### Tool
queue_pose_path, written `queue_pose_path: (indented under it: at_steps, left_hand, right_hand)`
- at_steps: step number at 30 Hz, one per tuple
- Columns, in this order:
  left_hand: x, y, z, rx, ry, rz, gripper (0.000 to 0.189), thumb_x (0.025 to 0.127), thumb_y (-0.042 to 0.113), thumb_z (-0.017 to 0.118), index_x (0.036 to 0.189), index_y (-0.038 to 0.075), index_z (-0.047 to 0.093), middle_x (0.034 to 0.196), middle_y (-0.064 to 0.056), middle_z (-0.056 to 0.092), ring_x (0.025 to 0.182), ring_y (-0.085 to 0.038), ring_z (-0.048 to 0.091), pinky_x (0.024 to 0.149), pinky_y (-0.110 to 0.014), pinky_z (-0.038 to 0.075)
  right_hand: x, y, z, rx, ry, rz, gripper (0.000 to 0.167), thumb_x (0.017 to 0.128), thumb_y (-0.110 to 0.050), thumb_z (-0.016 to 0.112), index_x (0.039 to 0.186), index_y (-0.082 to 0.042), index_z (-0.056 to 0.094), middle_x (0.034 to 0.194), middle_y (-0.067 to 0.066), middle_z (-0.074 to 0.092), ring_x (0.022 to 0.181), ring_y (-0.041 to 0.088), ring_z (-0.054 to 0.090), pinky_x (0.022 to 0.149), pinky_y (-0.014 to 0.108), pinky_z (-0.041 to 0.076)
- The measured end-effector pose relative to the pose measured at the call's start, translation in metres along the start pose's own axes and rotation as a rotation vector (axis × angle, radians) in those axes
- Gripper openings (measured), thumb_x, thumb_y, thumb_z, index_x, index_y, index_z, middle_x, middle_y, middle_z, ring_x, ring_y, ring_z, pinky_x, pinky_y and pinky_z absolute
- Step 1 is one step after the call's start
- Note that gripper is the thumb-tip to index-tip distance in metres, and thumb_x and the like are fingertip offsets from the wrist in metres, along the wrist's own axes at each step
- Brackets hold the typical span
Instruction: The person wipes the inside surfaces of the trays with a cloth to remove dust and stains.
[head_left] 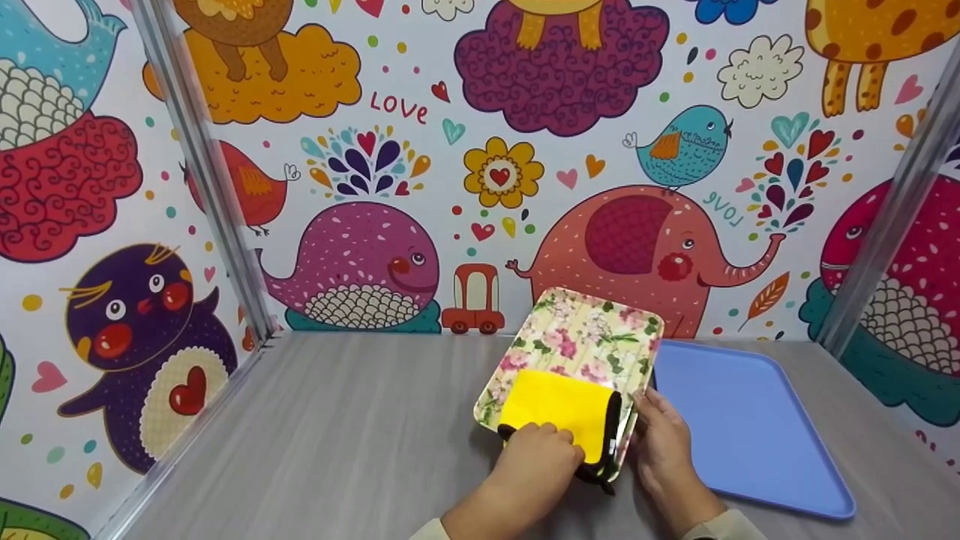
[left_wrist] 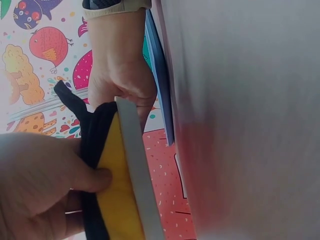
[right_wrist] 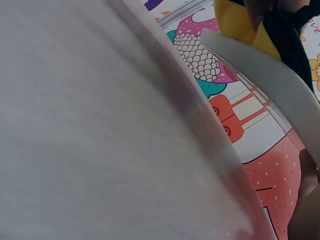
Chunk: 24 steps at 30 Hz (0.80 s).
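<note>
Your left hand [head_left: 538, 459] pinches the yellow cloth [head_left: 559, 412] against the floral tray [head_left: 577, 337]; your right hand [head_left: 664, 446] grips its right edge, tilted above the desk [head_left: 360, 420], short of the back edge. Risk: one-sided support; hard rubbing could twist it loose.

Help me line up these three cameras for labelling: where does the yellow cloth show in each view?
Head: yellow cloth, below centre, slightly right.
Left wrist: at the bottom, left of centre.
Right wrist: at the top edge, right of centre.
Shared landmark: the floral tray, face showing in the head view, pale edge beside the cloth in both wrist views.
</note>
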<state>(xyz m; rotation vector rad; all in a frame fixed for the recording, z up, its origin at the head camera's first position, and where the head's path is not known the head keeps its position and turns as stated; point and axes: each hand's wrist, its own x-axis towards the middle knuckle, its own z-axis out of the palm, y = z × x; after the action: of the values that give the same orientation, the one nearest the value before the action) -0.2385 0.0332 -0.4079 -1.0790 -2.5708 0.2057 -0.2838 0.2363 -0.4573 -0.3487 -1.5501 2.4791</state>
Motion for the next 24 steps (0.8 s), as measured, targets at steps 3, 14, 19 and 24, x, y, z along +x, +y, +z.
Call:
queue_pose_path:
  at_steps: [3, 14, 19, 24]
  left_hand:
    - [0.000, -0.001, 0.001, 0.007, 0.017, -0.001, 0.016, 0.096, 0.018, 0.074, 0.096, 0.031, 0.083, 0.083, 0.011, 0.071, 0.071, -0.010, 0.059, 0.064, -0.023, 0.046]
    - [-0.010, -0.021, 0.007, 0.058, 0.024, -0.024, 0.013, 0.094, 0.018, 0.075, 0.095, 0.029, 0.082, 0.081, 0.009, 0.070, 0.072, -0.011, 0.060, 0.066, -0.025, 0.048]
    - [-0.017, -0.034, 0.008, 0.072, 0.000, -0.078, 0.014, 0.095, 0.017, 0.074, 0.097, 0.027, 0.083, 0.084, 0.008, 0.072, 0.074, -0.012, 0.062, 0.071, -0.027, 0.052]
    - [-0.018, -0.042, 0.009, 0.075, -0.034, -0.107, 0.012, 0.095, 0.020, 0.076, 0.102, 0.026, 0.083, 0.088, 0.007, 0.074, 0.077, -0.013, 0.061, 0.076, -0.028, 0.054]
  right_hand:
    - [0.000, 0.001, 0.000, 0.005, 0.005, 0.004, 0.062, 0.109, -0.022, 0.053, 0.161, 0.001, 0.027, 0.091, -0.019, 0.073, 0.083, -0.001, 0.069, 0.078, 0.020, 0.059]
    - [0.000, 0.003, 0.002, -0.016, -0.007, 0.002, 0.061, 0.110, -0.020, 0.050, 0.160, 0.003, 0.026, 0.091, -0.018, 0.072, 0.081, 0.000, 0.069, 0.072, 0.020, 0.058]
    - [-0.001, 0.004, 0.002, -0.030, -0.017, -0.002, 0.055, 0.110, -0.018, 0.050, 0.157, 0.003, 0.032, 0.090, -0.016, 0.072, 0.081, 0.002, 0.068, 0.071, 0.022, 0.057]
    - [-0.001, 0.004, 0.001, -0.025, -0.011, -0.003, 0.050, 0.109, -0.018, 0.052, 0.153, 0.000, 0.038, 0.089, -0.014, 0.073, 0.080, 0.003, 0.069, 0.071, 0.022, 0.057]
